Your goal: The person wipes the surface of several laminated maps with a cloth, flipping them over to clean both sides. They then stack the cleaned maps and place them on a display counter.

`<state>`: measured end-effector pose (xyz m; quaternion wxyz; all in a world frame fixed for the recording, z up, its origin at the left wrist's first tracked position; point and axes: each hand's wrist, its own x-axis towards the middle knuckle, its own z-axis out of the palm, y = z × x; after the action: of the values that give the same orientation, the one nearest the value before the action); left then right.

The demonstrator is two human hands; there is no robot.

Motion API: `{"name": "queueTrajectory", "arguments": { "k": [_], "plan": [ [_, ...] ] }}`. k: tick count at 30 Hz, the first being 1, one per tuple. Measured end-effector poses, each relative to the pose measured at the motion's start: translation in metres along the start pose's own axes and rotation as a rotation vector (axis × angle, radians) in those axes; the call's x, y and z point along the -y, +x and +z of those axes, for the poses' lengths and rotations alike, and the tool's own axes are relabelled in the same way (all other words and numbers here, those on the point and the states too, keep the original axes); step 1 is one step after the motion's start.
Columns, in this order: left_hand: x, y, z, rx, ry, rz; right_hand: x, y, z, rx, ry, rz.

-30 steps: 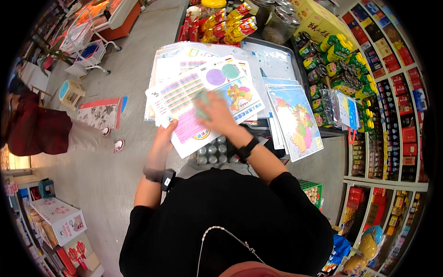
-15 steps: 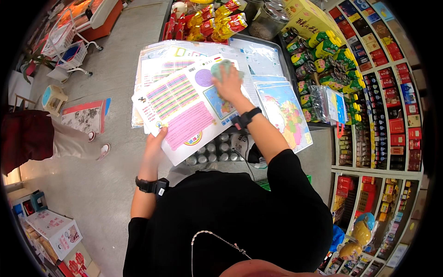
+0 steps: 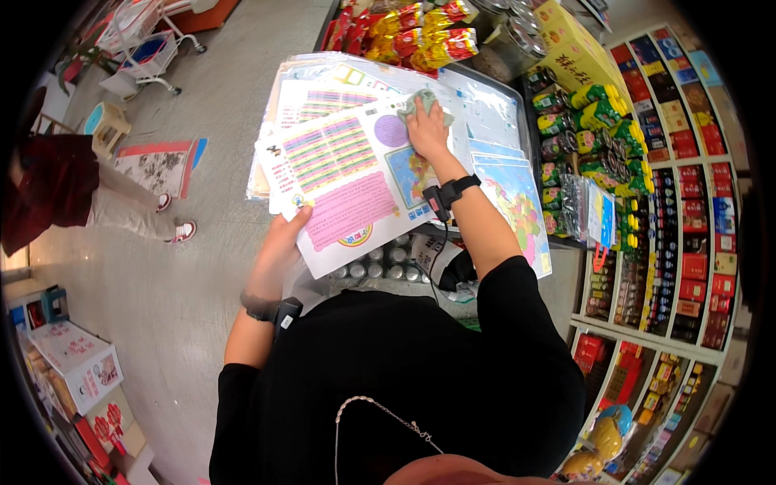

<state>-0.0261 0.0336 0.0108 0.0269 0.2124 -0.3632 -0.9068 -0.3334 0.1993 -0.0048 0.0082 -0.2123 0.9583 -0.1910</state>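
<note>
A printed learning sheet (image 3: 343, 190) with coloured tables, a pink text block and a small map lies tilted on a stack of similar sheets (image 3: 279, 93). At its near left corner my left hand (image 3: 283, 240) grips the edge, thumb on top and fingers hidden beneath. My right hand (image 3: 430, 132) presses a grey-green cloth (image 3: 416, 105) on the sheet's far right part, above the small map and beside a purple circle. Part of the cloth is under the fingers. Loose coloured map sheets (image 3: 517, 206) lie to the right, under my right forearm.
Red and gold snack packets (image 3: 420, 36), a lidded jar (image 3: 509, 48) and a yellow box (image 3: 578, 48) stand behind. Green-labelled jars and packs (image 3: 598, 137) line the right. Cans (image 3: 380, 265) sit below the sheet's near edge. Another person's legs (image 3: 121, 198) are at left.
The right hand and cloth have shifted slightly toward the sheet's far edge. The left hand still grips the near corner. The whole view has shifted.
</note>
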Motion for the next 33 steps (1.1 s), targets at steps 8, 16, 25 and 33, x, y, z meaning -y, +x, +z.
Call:
{"name": "queueTrajectory", "arguments": {
  "k": [8, 16, 25, 33],
  "plan": [
    [0.001, 0.000, -0.004, -0.004, 0.024, -0.024, 0.124, -0.060, 0.020, 0.144, -0.033, -0.514],
    [-0.010, 0.002, -0.010, 0.077, -0.360, -0.185, 0.169, -0.104, 0.013, 0.363, 0.092, -0.966],
    [0.001, 0.006, -0.003, 0.048, -0.175, -0.026, 0.050, -0.169, -0.035, 0.245, 0.061, -0.850],
    [0.005, 0.011, -0.004, -0.023, -0.068, 0.006, -0.086, -0.144, -0.019, -0.190, 0.010, -0.182]
  ]
}}
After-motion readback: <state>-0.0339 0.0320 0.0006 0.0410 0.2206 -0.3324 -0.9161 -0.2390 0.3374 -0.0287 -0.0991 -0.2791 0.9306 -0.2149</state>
